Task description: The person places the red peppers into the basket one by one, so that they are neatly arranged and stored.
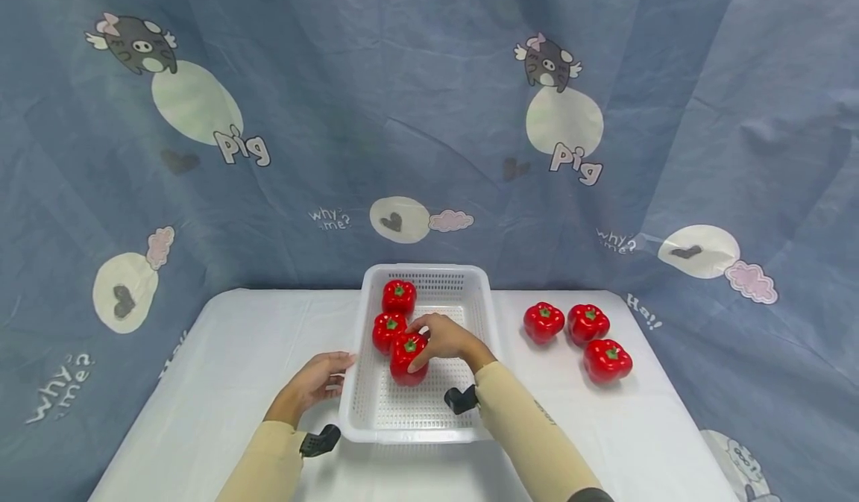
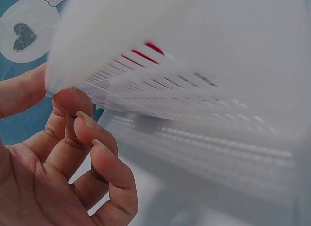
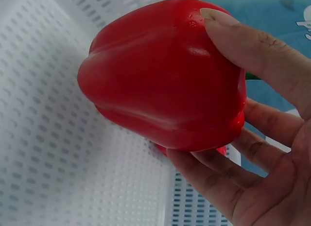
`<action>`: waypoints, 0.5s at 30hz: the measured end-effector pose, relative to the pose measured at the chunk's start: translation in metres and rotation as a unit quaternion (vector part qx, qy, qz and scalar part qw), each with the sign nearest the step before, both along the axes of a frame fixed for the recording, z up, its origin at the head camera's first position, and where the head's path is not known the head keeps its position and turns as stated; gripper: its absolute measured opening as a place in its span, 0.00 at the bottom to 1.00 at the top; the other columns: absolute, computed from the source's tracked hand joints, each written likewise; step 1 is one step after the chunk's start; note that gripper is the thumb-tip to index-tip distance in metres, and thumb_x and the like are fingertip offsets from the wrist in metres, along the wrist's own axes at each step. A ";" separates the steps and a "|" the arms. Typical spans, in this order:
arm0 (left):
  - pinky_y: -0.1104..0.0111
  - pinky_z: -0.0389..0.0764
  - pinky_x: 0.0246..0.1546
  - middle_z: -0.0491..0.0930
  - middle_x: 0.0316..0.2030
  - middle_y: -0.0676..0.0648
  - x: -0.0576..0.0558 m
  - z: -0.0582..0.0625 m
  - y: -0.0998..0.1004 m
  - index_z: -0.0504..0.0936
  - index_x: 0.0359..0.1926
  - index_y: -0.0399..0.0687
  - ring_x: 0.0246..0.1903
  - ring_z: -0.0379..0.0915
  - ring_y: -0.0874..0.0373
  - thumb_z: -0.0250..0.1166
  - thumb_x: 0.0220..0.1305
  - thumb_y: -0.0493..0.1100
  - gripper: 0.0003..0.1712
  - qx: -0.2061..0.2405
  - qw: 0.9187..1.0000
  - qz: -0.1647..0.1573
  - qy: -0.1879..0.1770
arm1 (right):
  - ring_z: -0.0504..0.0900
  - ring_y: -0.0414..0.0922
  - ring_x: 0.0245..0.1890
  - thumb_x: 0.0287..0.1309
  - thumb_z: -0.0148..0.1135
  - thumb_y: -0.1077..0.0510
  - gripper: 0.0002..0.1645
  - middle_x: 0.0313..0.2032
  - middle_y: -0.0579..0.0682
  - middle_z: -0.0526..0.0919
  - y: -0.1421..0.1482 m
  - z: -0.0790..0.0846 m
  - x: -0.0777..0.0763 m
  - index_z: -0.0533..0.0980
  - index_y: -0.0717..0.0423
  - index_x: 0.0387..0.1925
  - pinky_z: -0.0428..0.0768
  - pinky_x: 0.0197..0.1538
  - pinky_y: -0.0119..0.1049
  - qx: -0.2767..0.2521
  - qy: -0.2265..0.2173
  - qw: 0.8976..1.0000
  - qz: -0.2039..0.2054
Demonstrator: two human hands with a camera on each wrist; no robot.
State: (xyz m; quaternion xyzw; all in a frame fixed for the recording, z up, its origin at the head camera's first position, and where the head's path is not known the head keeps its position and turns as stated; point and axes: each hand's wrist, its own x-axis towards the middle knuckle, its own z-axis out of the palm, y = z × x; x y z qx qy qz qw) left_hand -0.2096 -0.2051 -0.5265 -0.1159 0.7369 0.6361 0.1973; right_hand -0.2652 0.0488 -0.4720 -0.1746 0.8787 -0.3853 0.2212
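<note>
Over the white perforated plastic basket [image 1: 416,435], my right hand [image 1: 448,338] grips a red bell pepper [image 1: 404,370] with a green stem. In the right wrist view the thumb lies on one side of this pepper [image 3: 155,80] and the fingers on the other. Two more red bell peppers, a rear one [image 1: 399,297] and a nearer one [image 1: 388,330], sit along the basket's left side. My left hand [image 1: 314,384] pinches the basket's left rim between thumb and forefinger; its other fingers curl loosely below the rim [image 2: 60,65].
Three red bell peppers, one at the left [image 1: 543,322], one behind [image 1: 587,324] and one nearest [image 1: 607,361], stand on the white table [image 1: 557,420] right of the basket. A blue printed curtain [image 1: 416,114] hangs directly behind the table.
</note>
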 end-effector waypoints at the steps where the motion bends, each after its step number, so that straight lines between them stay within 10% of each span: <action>1: 0.66 0.77 0.33 0.81 0.40 0.42 0.000 0.000 0.000 0.75 0.54 0.32 0.33 0.74 0.54 0.60 0.67 0.48 0.24 -0.001 1.000 0.001 -0.001 | 0.78 0.48 0.46 0.35 0.82 0.57 0.36 0.47 0.50 0.79 -0.001 -0.001 0.000 0.77 0.56 0.51 0.81 0.46 0.41 0.002 0.001 1.000 0.001; 15: 0.65 0.77 0.34 0.82 0.40 0.44 0.000 0.001 0.000 0.76 0.54 0.32 0.34 0.74 0.53 0.60 0.67 0.47 0.24 -0.002 1.000 0.000 -0.002 | 0.77 0.44 0.41 0.32 0.81 0.61 0.31 0.42 0.47 0.81 -0.012 -0.007 0.007 0.80 0.56 0.45 0.79 0.46 0.38 0.021 -0.007 0.999 0.025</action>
